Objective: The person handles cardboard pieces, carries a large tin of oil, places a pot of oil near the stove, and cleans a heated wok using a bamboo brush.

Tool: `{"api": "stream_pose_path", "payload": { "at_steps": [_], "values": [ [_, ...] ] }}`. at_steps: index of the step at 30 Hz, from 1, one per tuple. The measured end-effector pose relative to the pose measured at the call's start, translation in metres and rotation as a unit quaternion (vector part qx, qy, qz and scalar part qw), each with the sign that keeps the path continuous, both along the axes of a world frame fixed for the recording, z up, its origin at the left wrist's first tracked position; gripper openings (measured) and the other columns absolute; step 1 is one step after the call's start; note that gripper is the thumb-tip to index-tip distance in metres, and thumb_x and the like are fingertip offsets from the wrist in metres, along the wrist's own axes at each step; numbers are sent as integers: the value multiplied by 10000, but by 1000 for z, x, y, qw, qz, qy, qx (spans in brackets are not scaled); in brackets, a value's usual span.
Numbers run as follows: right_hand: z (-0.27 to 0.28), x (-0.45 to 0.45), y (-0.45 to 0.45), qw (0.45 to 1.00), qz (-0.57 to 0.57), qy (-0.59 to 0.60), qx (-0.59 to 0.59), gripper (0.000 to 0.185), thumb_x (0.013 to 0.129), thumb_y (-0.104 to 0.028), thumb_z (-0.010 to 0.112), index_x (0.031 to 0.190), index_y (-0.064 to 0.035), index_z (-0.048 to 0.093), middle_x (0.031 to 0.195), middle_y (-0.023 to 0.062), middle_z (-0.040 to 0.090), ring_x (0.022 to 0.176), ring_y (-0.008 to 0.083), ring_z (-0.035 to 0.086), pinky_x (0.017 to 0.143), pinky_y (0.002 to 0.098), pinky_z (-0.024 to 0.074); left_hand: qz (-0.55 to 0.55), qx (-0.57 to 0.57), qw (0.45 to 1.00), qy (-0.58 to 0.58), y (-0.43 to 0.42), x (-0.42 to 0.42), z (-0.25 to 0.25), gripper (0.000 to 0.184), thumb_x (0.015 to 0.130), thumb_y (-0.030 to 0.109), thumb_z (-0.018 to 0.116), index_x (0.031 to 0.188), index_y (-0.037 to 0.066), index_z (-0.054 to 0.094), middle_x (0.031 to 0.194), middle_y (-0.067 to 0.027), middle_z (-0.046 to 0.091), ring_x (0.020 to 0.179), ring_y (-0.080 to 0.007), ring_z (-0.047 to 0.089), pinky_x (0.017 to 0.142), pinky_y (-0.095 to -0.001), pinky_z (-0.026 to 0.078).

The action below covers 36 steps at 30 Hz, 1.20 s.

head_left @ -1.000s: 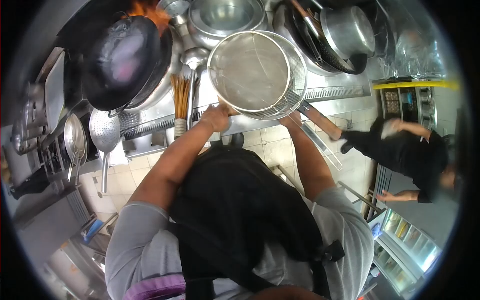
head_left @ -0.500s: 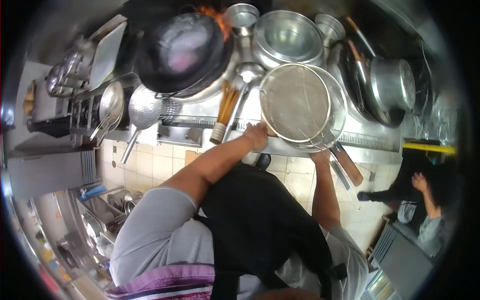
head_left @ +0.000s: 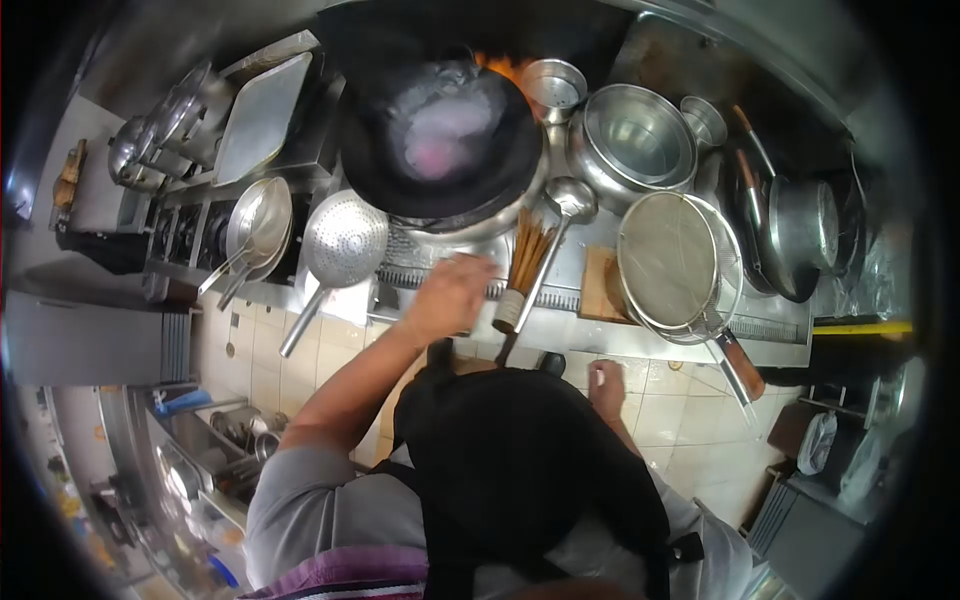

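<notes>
My left hand (head_left: pixel 450 295) is over the front edge of the steel counter, just left of a bamboo brush (head_left: pixel 525 260); its fingers are slightly blurred, loosely spread, with nothing visible in them. My right hand (head_left: pixel 607 388) hangs below the counter edge, its fingers curled and nothing showing in them. A round mesh strainer (head_left: pixel 668 260) rests over another strainer at the right, beside a wooden block (head_left: pixel 600 283). A ladle (head_left: pixel 572 200) lies beside the brush. Behind my left hand a black wok (head_left: pixel 440 140) holds cloudy liquid with a pinkish patch.
Flames (head_left: pixel 505 72) rise behind the wok. A perforated ladle (head_left: pixel 345 240) and small strainers (head_left: pixel 258 220) lie left. A metal basin (head_left: pixel 640 135) stands behind the strainer, and a pot (head_left: pixel 805 222) with pans stands far right. The floor is tiled.
Both hands have come away from the mesh strainer and wooden block. My left hand has moved left past the brush; my right hand has drawn back below the edge. The view has shifted.
</notes>
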State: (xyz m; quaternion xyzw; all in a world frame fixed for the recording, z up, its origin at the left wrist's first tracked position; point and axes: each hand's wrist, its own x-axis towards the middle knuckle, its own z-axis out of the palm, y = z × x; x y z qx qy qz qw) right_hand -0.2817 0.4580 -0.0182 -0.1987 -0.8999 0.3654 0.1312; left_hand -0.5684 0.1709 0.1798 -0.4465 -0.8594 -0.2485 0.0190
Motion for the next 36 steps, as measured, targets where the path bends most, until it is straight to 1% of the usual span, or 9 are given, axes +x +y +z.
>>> {"api": "stream_pose_path", "payload": {
  "at_steps": [2,5,7,8,10,15,17,27,36],
  "values": [
    [-7,-29,-54,1000,2,-15,-26,121,997,-166,714,1013,-52,676,964,141,680,920,353,651,852,466,530,30,-1,997,64,-46,-34,7,454,889,108,700,1337,38,700,1381,-190,669,1243,-385,630,1062,-486,507],
    [-2,-64,-116,948,-126,-147,-252,165,981,-182,762,969,-43,674,895,98,692,792,259,664,755,422,546,82,-14,990,117,-85,-86,-16,471,857,243,795,1247,-7,712,1287,-176,674,1136,-387,637,1005,-496,507],
    [-27,-78,-143,829,-144,-209,-498,222,963,-203,791,952,-15,674,851,95,695,710,186,649,685,368,540,72,-69,991,85,-90,-104,-20,375,867,263,794,1137,9,739,1178,-163,703,1111,-379,648,997,-495,507],
    [-30,-82,-158,828,-172,-196,-496,222,963,-203,791,952,-15,674,851,95,695,710,186,649,685,368,540,44,-59,994,83,-89,-114,-22,375,867,263,794,1137,9,739,1178,-163,703,1111,-379,648,997,-495,507],
    [-21,-94,-179,732,-161,-77,-658,273,945,-225,810,946,14,678,790,105,679,620,162,617,599,329,504,27,-74,992,96,-84,-131,-26,308,895,317,785,954,20,731,1060,-173,746,1039,-394,693,919,-510,542],
    [17,-113,-201,865,-277,-62,-413,267,1025,-321,739,988,-78,635,671,24,575,485,135,509,420,327,385,12,-1,999,46,-81,-158,-74,350,928,370,750,775,58,710,843,-160,742,823,-390,719,772,-519,568],
    [62,-111,-223,841,-292,-47,-453,294,1066,-341,696,934,-108,573,592,-27,455,441,104,416,400,298,353,6,34,998,46,-78,-159,-64,372,935,379,740,737,67,707,790,-158,730,758,-392,713,725,-528,570],
    [152,-89,-235,870,-252,-27,-423,192,1054,-208,652,972,-51,578,576,28,516,374,146,461,316,316,337,6,123,992,4,-91,-153,-49,401,907,367,742,665,61,648,758,-151,689,785,-397,691,722,-516,566],
    [124,-63,-211,866,-208,23,-454,190,1079,-210,652,966,-84,567,569,-9,486,423,104,447,401,279,365,60,103,992,33,-101,-133,-40,213,872,305,772,883,104,702,960,-87,698,1019,-326,644,873,-491,468]
  ]
}}
